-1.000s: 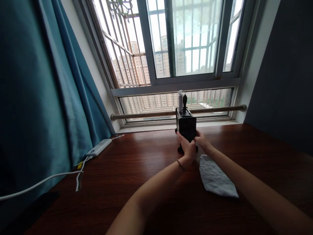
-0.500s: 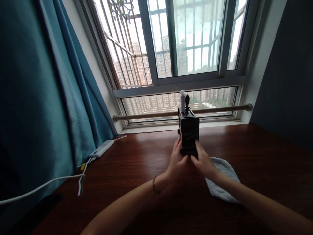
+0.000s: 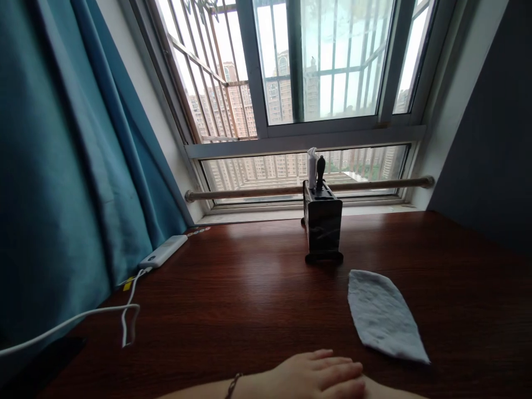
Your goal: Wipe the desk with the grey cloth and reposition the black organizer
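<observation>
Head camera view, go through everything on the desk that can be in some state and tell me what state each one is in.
Black holder: upright on the desk, untouched, a white and a black handle sticking out of its top.
Grey cloth: lying flat, untouched.
Power bank: flat by the curtain, white cable running from it.
Left hand: flat on the desk, fingers extended, holding nothing.
Right hand: mostly hidden under the left.

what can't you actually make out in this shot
- Right hand: head view, hidden under the left hand at the bottom edge; open or shut cannot be told.
- Handles in the black holder: too small and backlit to identify.
- White cable: cut off by the left edge.
- Dark object bottom left: in shadow.
</observation>
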`<action>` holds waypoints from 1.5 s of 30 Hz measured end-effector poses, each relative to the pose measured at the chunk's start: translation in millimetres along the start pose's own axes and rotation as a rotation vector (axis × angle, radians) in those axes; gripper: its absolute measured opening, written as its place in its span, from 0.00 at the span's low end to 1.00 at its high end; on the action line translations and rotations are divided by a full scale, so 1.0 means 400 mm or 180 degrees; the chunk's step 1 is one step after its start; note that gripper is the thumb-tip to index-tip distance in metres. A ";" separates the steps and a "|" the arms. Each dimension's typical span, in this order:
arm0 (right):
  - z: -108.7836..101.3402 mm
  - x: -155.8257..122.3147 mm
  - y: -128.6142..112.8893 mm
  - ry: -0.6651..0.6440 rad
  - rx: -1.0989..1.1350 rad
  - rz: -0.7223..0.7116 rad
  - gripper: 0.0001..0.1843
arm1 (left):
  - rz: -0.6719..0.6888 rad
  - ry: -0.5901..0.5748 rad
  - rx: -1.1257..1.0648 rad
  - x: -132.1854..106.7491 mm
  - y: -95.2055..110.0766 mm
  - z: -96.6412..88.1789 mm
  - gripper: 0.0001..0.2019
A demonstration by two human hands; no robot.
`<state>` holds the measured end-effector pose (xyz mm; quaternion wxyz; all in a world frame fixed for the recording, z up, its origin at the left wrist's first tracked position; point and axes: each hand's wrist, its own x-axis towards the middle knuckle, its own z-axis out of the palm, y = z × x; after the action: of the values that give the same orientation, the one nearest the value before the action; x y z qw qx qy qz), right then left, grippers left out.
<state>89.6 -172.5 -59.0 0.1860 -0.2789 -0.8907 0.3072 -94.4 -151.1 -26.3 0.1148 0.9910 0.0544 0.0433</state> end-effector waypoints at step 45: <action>-0.010 0.015 -0.037 -0.0172 -0.0563 -0.0414 0.22 | -0.0258 0.0483 -0.0578 0.007 0.024 -0.003 0.25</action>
<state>81.2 -176.7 -45.4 0.1562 -0.2274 -0.9352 0.2221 -90.6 -159.9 -22.6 0.2012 0.9674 0.0989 0.1182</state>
